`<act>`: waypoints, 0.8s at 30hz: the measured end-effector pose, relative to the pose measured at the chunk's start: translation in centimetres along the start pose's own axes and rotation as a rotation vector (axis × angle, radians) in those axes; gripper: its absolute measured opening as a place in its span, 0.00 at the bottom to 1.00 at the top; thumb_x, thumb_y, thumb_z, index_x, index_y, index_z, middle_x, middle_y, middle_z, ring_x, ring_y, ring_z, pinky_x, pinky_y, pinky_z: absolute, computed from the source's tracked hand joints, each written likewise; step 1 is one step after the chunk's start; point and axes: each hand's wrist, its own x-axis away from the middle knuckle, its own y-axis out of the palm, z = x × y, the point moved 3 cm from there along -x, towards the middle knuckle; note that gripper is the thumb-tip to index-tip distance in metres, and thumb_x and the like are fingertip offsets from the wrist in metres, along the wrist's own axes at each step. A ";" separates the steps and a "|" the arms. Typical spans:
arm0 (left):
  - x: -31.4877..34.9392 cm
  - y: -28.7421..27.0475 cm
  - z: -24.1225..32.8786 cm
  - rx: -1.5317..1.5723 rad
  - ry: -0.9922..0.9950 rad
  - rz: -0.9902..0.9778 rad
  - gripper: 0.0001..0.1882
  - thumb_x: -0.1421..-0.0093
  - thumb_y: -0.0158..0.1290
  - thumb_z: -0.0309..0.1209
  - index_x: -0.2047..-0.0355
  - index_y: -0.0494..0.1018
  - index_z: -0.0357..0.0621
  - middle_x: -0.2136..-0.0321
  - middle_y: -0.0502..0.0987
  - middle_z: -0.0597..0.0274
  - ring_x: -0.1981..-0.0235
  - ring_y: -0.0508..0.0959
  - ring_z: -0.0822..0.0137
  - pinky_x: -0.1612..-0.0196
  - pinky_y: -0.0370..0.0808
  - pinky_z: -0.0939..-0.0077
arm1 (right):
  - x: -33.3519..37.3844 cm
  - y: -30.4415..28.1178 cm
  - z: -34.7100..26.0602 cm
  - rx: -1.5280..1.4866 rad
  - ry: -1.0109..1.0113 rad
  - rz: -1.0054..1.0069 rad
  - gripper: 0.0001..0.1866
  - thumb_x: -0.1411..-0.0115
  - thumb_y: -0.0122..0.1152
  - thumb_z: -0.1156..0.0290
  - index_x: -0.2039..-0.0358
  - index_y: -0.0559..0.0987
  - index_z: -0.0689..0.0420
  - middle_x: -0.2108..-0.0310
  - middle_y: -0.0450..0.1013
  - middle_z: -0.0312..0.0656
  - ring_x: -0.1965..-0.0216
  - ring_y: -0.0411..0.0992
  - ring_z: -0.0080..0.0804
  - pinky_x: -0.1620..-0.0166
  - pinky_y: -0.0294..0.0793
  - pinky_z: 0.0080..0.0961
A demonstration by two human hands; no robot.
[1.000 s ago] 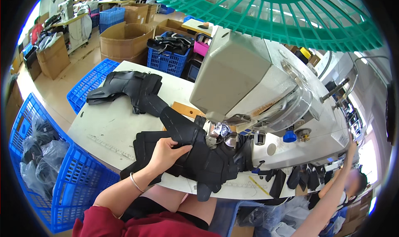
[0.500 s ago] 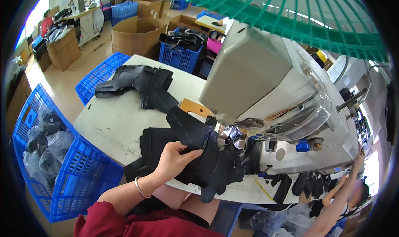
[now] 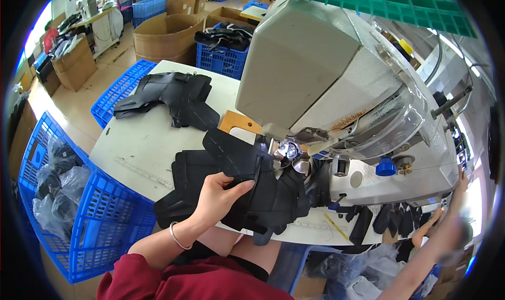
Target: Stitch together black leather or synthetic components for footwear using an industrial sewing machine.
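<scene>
My left hand (image 3: 220, 197), a bangle on its wrist, pinches a stitched black fabric piece (image 3: 231, 153) between thumb and fingers. The piece lies in a layered heap on the white sewing table, its right edge beside the shiny metal presser area (image 3: 288, 151) of the grey industrial sewing machine (image 3: 300, 63). My right arm stretches far to the right, and my right hand (image 3: 461, 183) is at the machine's far right end; its fingers are too small and partly hidden to read. Another stack of black pieces (image 3: 176, 97) rests farther back on the table (image 3: 137, 147).
At the left stands a blue crate (image 3: 113, 205) of plastic-bagged items. Behind the table are a cardboard box (image 3: 165, 39) and a blue crate (image 3: 221, 60) of black pieces. A green fan guard (image 3: 379, 3) hangs above. Another person (image 3: 455, 242) is blurred at right.
The view has shifted slightly, so the machine looks larger and the fan guard sits higher. My left hand keeps its pinch on the black piece; my right arm still reaches right.
</scene>
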 end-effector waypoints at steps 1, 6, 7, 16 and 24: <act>0.1 -0.1 -0.2 0.022 -0.013 0.020 0.06 0.42 0.59 0.23 0.66 0.80 0.32 0.70 0.81 0.64 0.70 0.78 0.80 0.67 0.76 0.86 | 1.7 1.1 1.6 -0.222 0.031 0.047 0.26 0.32 0.45 0.53 0.44 0.71 0.62 0.48 0.68 0.54 0.51 0.67 0.47 0.47 0.64 0.34; 0.4 -0.9 -0.9 0.050 0.008 0.004 0.08 0.40 0.59 0.26 0.65 0.79 0.30 0.71 0.81 0.65 0.70 0.76 0.81 0.67 0.76 0.85 | 8.1 7.5 10.9 -0.735 0.130 0.287 0.24 0.32 0.48 0.56 0.45 0.69 0.61 0.54 0.68 0.46 0.57 0.66 0.35 0.54 0.64 0.28; 0.4 -1.1 -1.1 0.038 -0.017 0.009 0.08 0.40 0.58 0.26 0.65 0.79 0.31 0.71 0.81 0.65 0.70 0.76 0.81 0.67 0.76 0.85 | 8.1 8.1 12.2 -0.734 0.124 0.274 0.23 0.32 0.49 0.56 0.46 0.69 0.61 0.55 0.68 0.44 0.58 0.66 0.32 0.56 0.65 0.26; 0.2 -1.6 -3.0 0.115 -0.150 0.014 0.07 0.40 0.58 0.26 0.65 0.78 0.33 0.71 0.80 0.67 0.71 0.75 0.81 0.68 0.73 0.86 | 20.1 8.1 -6.5 -0.829 0.049 0.660 0.24 0.31 0.49 0.57 0.41 0.70 0.58 0.64 0.66 0.36 0.69 0.60 0.17 0.64 0.65 0.16; 0.5 -2.0 -3.3 0.108 -0.047 -0.020 0.09 0.41 0.57 0.23 0.59 0.77 0.33 0.66 0.80 0.66 0.65 0.75 0.81 0.61 0.73 0.85 | 43.5 25.2 -28.6 -1.713 1.034 -0.856 0.21 0.32 0.48 0.64 0.41 0.68 0.57 0.40 0.66 0.52 0.85 0.49 0.12 0.79 0.56 0.11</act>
